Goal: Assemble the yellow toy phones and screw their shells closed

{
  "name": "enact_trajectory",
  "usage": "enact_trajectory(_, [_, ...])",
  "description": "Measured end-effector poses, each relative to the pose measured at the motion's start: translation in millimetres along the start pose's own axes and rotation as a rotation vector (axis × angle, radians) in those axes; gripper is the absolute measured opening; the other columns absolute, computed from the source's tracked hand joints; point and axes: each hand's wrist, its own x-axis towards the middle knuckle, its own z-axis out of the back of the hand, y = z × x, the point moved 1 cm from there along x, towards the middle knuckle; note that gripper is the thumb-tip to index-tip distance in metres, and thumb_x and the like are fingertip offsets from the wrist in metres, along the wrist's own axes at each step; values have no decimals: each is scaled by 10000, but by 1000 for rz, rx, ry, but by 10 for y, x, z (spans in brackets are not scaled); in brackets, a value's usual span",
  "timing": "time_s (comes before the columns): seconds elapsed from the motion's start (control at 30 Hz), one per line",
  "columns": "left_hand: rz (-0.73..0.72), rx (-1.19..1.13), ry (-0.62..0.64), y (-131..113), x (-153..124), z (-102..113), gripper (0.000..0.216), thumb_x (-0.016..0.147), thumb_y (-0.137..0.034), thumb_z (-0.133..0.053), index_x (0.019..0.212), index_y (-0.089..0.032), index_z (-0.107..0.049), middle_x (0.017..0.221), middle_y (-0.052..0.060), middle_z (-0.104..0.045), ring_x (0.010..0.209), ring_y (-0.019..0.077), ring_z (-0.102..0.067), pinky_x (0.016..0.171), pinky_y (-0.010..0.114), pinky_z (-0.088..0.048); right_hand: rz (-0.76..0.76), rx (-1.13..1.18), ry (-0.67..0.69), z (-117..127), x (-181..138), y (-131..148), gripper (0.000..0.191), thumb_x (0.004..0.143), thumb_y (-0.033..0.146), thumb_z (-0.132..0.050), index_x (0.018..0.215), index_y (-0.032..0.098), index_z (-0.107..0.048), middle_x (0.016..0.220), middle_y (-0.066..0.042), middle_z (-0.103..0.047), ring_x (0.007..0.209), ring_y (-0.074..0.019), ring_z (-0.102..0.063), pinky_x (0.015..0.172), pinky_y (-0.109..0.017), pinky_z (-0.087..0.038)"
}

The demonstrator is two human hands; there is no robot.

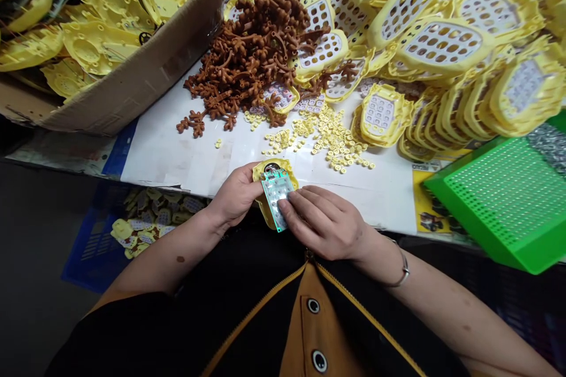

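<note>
Reaching in from the lower left of my head view, the left forearm slants up and inward to the left hand [239,191], held at the near edge of a white work surface [172,144]. I have this hand partly closed, the thumb on the near side and the other fingers mostly hidden, gripping the left edge of a yellow plastic shell [264,212]. The shell is at the centre, its inside facing me, with a green circuit board [276,193] lying over it at a slight tilt. A round black part [271,168] shows at the shell's top.

From the lower right, the other forearm, wearing a bracelet [404,271], angles up to the right hand [325,218]. I see it palm down, fingers half curled and close together, the tips touching the board's right side; whether they pinch it or only rest there, I cannot tell.

Beyond the hands lie small yellow pieces [331,138] and a heap of brown branching parts [252,59]. A green basket [522,188] stands to the right.
</note>
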Motion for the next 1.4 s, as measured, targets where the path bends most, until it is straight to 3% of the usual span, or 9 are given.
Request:
enact_trajectory(0.2, [56, -18, 24, -22, 1, 23, 186, 628, -151, -747, 814, -149, -727, 751, 16, -731, 685, 133, -629, 696, 249, -477, 34, -1, -22, -16, 2, -5, 95, 840, 108, -613, 892, 110, -692, 808, -94, -740, 762, -175, -675, 718, -322, -620])
enact_trajectory(0.47, [4, 8, -23, -11, 19, 44, 197, 629, -153, -746, 824, -161, -718, 752, 1, -725, 687, 140, -625, 717, 268, -479, 9, 25, 2, -49, 31, 13, 88, 832, 83, -618, 891, 105, -680, 774, -95, -729, 748, -172, -662, 698, -315, -608])
enact_trajectory(0.63, [28, -4, 34, -49, 19, 51, 181, 638, -182, -760, 814, -158, -728, 766, 8, -729, 688, 133, -626, 742, 268, -482, 45, -32, -34, -42, 47, -2, 85, 846, 114, -616, 873, 140, -692, 794, -65, -743, 751, -163, -672, 717, -303, -621])
enact_trajectory(0.9, [-27, 40, 34, -31, 45, 74, 180, 656, -201, -766, 827, -163, -727, 772, 12, -730, 707, 147, -630, 763, 275, -483, -22, 0, -7, -78, 80, -24, 137, 867, 88, -567, 834, 129, -694, 746, -57, -747, 689, -153, -679, 686, -292, -623])
enact_trajectory(1.2, [135, -119, 323, -95, 43, 348, 504, 582, -167, -788, 1072, -133, -676, 981, 90, -728, 872, 230, -672, 789, 311, -495, -85, 98, -18, -131, 44, -50, 101, 839, 56, -591, 904, 64, -666, 772, -113, -736, 692, -181, -670, 687, -329, -625])
enact_trajectory(1.3, [129, -64, 241, -105, 36, 291, 399, 651, -200, -784, 1025, -129, -663, 924, 73, -724, 835, 192, -662, 786, 295, -491, -66, 111, -1, -155, 39, -37, 125, 832, 94, -628, 946, 54, -660, 790, -115, -727, 706, -186, -665, 702, -343, -620])
enact_trajectory(1.4, [116, -38, 171, -107, 38, 214, 314, 672, -226, -785, 941, -124, -660, 843, 49, -712, 748, 150, -643, 726, 267, -498, -64, 164, 48, -178, 34, -20, 281, 862, 308, -642, 977, 52, -648, 802, -119, -706, 739, -199, -656, 719, -360, -618])
